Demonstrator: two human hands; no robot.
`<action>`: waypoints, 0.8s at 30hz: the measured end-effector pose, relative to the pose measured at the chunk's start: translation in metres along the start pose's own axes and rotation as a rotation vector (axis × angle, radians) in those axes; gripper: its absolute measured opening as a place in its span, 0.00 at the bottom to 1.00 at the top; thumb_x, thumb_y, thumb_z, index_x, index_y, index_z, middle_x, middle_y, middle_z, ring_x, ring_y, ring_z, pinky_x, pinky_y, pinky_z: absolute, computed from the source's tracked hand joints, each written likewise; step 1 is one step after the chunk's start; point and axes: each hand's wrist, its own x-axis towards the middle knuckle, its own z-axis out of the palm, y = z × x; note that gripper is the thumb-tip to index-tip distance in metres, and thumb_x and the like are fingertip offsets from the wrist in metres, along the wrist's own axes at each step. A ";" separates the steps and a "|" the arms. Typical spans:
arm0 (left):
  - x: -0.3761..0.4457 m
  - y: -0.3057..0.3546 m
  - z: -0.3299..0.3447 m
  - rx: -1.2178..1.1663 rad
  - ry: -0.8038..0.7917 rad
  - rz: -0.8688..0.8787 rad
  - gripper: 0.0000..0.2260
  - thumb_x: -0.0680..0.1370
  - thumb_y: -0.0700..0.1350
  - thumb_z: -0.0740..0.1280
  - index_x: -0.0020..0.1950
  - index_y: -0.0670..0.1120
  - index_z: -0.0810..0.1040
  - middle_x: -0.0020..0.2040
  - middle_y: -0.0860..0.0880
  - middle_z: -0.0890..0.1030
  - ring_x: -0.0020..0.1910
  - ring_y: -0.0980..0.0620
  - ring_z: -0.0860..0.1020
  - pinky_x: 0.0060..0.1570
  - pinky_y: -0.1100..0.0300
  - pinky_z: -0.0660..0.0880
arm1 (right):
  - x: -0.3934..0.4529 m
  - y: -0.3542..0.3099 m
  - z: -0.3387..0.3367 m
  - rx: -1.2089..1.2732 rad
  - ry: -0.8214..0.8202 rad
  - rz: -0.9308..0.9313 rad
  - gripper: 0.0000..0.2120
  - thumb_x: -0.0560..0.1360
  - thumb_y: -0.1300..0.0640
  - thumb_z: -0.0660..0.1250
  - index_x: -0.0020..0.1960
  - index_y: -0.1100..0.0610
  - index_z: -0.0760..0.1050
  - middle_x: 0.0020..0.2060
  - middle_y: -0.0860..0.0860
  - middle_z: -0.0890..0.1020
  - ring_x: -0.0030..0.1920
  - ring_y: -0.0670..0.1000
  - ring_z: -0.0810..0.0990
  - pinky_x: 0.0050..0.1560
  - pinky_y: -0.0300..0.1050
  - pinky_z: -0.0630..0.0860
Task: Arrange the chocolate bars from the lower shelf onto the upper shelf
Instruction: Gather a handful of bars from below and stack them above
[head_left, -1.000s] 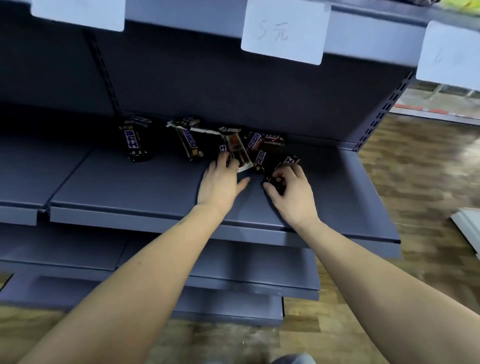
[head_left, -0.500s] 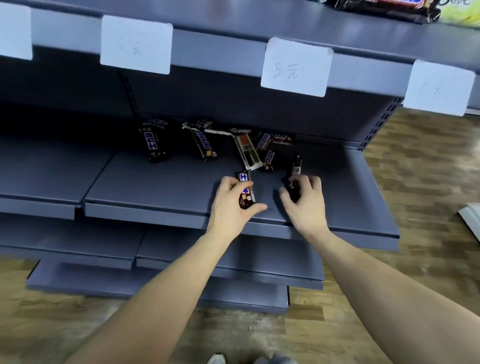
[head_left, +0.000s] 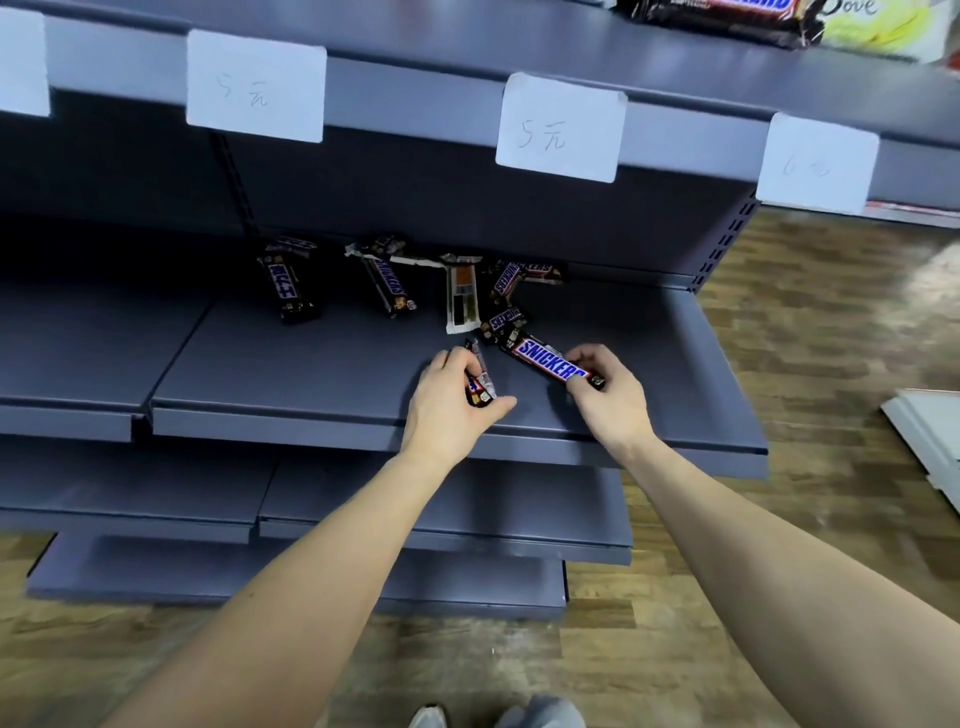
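Note:
My left hand grips a small dark chocolate bar above the front of the grey lower shelf. My right hand holds a Snickers bar by its near end, label facing up. Several more bars lie at the back of that shelf: one on the left, a Snickers bar, a bar turned pale side up, and a small heap. The upper shelf runs across the top, with a large Snickers pack on it at the right.
White price tags hang from the upper shelf's front edge. A pale yellow Dove package stands at the top right. More grey shelves step out below. Wooden floor lies to the right, with a white board on it.
Both hands drew back from the heap toward the shelf's front, each with a bar. The right hand's bar has turned label up. The view has tilted upward, showing the upper shelf.

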 end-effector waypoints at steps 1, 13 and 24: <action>0.000 0.000 0.000 0.008 0.001 0.000 0.18 0.67 0.55 0.75 0.47 0.50 0.69 0.45 0.54 0.71 0.44 0.51 0.72 0.44 0.54 0.74 | 0.000 0.000 0.000 0.002 -0.006 -0.001 0.12 0.72 0.60 0.64 0.50 0.45 0.76 0.40 0.45 0.82 0.40 0.47 0.79 0.41 0.34 0.72; 0.007 -0.005 -0.025 0.135 0.030 -0.031 0.12 0.77 0.44 0.63 0.60 0.52 0.73 0.52 0.53 0.78 0.45 0.50 0.78 0.44 0.52 0.77 | 0.004 0.008 0.000 -0.082 -0.006 -0.064 0.10 0.71 0.58 0.65 0.47 0.45 0.80 0.50 0.42 0.76 0.51 0.46 0.77 0.57 0.43 0.74; 0.005 -0.005 -0.029 0.241 0.018 0.004 0.13 0.77 0.49 0.65 0.62 0.53 0.77 0.41 0.54 0.78 0.42 0.52 0.75 0.42 0.54 0.75 | 0.006 0.016 0.003 -0.194 0.002 -0.161 0.12 0.67 0.53 0.73 0.50 0.48 0.81 0.50 0.43 0.78 0.55 0.48 0.76 0.60 0.46 0.73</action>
